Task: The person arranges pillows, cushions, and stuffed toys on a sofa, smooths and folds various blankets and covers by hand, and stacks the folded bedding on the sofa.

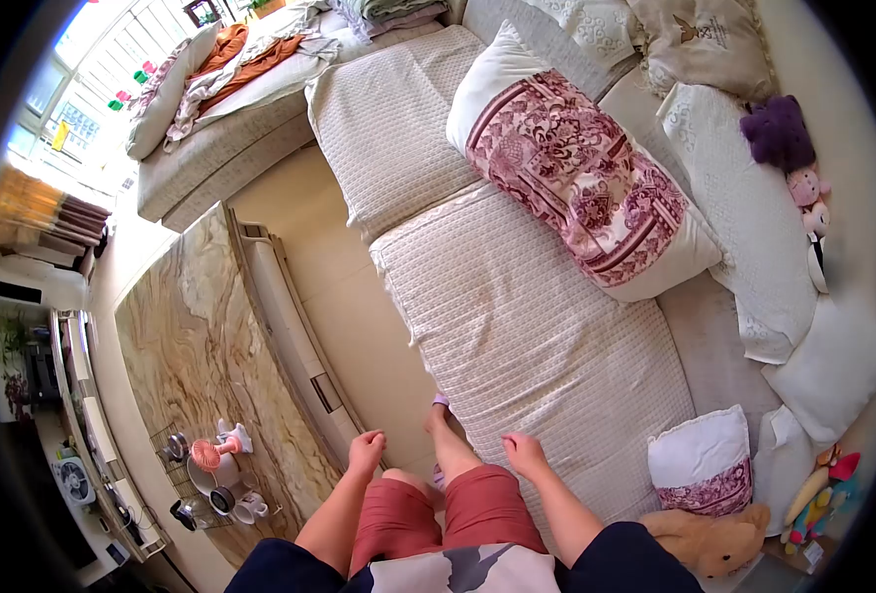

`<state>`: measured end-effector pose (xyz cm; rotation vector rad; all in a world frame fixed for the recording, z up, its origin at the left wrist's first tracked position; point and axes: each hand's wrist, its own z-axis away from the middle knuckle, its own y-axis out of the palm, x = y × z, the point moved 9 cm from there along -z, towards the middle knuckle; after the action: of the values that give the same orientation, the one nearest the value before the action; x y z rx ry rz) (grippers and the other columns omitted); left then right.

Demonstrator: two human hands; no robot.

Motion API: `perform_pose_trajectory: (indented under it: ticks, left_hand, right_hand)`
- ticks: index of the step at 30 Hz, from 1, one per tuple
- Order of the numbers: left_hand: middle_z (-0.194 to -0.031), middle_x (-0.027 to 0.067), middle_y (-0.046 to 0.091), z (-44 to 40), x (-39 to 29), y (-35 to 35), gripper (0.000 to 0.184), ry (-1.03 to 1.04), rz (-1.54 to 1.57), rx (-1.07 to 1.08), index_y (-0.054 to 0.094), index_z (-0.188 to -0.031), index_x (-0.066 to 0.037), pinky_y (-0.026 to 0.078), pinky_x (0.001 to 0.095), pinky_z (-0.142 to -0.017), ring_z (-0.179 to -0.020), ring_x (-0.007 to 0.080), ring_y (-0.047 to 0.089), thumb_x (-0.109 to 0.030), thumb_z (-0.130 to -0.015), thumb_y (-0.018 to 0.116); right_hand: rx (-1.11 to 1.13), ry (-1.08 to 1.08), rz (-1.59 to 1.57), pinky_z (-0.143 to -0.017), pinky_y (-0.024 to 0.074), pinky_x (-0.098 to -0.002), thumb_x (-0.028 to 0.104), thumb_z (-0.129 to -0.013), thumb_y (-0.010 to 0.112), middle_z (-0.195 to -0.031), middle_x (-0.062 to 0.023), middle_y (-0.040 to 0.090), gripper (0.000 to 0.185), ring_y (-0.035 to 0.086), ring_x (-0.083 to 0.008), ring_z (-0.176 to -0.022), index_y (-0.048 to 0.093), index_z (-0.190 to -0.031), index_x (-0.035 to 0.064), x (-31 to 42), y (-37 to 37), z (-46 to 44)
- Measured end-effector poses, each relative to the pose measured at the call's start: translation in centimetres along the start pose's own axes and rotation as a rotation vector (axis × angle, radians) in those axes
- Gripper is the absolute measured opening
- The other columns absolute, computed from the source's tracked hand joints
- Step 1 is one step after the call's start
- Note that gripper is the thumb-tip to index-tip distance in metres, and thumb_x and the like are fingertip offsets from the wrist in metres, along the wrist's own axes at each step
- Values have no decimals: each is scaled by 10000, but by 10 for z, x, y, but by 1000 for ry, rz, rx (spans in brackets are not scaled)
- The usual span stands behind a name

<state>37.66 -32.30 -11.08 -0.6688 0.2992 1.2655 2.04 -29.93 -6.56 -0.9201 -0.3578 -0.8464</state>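
My left hand (366, 453) is curled into a fist in front of my left thigh, beside the edge of the marble-topped coffee table (201, 326). Across from it, my right hand (525, 454) is also closed, over the near end of the sofa with its cream quilted cover (527, 336). Nothing shows in either fist, and the two are well apart. A large white pillow with a maroon pattern (586, 178) lies slantwise on the sofa. My legs in red shorts (448, 509) are between the hands.
On the table's near end stands a wire rack (215, 484) with cups and a pink fan (210, 452). A small cushion (700, 460), a plush toy (709, 539) and a purple plush (779, 133) are on the right. Tiled floor (324, 267) runs between table and sofa.
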Motion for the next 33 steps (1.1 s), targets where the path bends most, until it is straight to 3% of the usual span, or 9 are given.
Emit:
perform_pose_trajectory:
  ticks: [6,15,18,23,25,28,29,30,33]
  left_hand:
    - [-838,74,637,-95,-109,16,277,106,151,-22,607,-1037,30,463,242,-685,-737,124,589,-145,-835,532]
    - [-922,24,606,-249,-184,19,357,-113,414,-43,536,-1157,-17,430,225,-653,-748,97,560,-188,-844,558]
    - [-911,18,596,-307,-197,19,433,-95,446,-92,494,-1183,-13,433,226,-625,-716,99,553,-251,-833,588]
    - [-764,30,564,-329,-246,21,431,-191,144,-15,519,-1043,18,414,236,-520,-643,102,524,-319,-802,640]
    - [-704,38,551,-338,-243,20,446,-217,-35,9,524,-989,42,410,256,-479,-641,105,516,-332,-789,661]
    - [-692,23,542,-357,-240,27,346,-191,19,187,546,-881,12,401,247,-515,-637,89,491,-312,-808,643]
    - [-693,17,541,-358,-254,12,311,-62,114,68,551,-856,1,396,240,-536,-637,81,479,-297,-819,633]
    - [-695,10,541,-360,-267,-3,279,68,210,-54,557,-830,-10,391,233,-556,-637,73,467,-281,-830,622]
    - [-693,0,534,-367,-267,-29,233,163,327,-129,555,-842,-13,384,221,-594,-646,62,453,-242,-849,597]
  right_hand:
    - [-38,-87,144,-771,469,-398,193,-830,485,-917,-179,623,240,595,-332,-860,634,-956,53,73,-53,-162]
    - [-84,-166,160,-811,460,-408,140,-828,476,-945,-177,621,222,582,-335,-902,630,-960,50,193,-84,-383]
    - [-94,-196,279,-800,458,-417,128,-820,513,-938,-185,619,280,577,-349,-906,562,-1093,91,214,-81,-438]
    - [-18,41,404,-781,454,-408,151,-799,568,-940,-172,620,349,580,-344,-887,504,-1140,124,207,-70,-491]
    - [70,79,331,-785,445,-396,164,-780,594,-931,-165,625,262,581,-337,-876,542,-1030,105,203,-66,-501]
    - [43,47,346,-747,436,-427,157,-774,592,-871,-175,625,181,576,-349,-866,545,-919,59,200,-65,-506]
    - [29,30,275,-722,436,-436,141,-776,584,-849,-188,619,162,572,-362,-860,544,-902,47,209,-66,-503]
    - [-62,-149,275,-689,438,-442,101,-785,557,-845,-210,605,135,560,-394,-832,530,-895,28,231,-72,-499]
    - [-141,-326,154,-678,444,-443,78,-786,544,-854,-233,590,115,553,-413,-801,521,-882,19,255,-59,-508]
